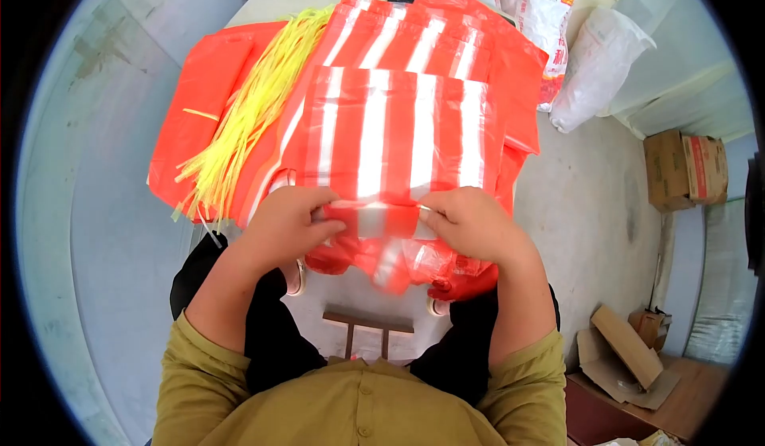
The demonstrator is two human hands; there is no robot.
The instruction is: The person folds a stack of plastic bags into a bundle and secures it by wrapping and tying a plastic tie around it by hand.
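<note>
Red plastic bags with white stripes [398, 131] lie stacked in front of me on a table. Along the near edge, my left hand [288, 227] pinches the left side of a striped plastic bag between thumb and fingers. My right hand [472, 221] grips the same bag on its right side. Between the two hands the plastic is folded over, and its crumpled, slightly blurred lower part hangs toward my lap. A loose bundle of thin yellow plastic strips [259, 111] rests on the red plastic to the left of the striped stack.
Plain red plastic [187, 119] covers the table's left side. At the back stand white printed sacks [550, 16] and a pale plastic sack [598, 64]. Cardboard boxes [677, 167] are at the right wall, with flattened cardboard [625, 354] lower right. A wooden stool [368, 321] is below me.
</note>
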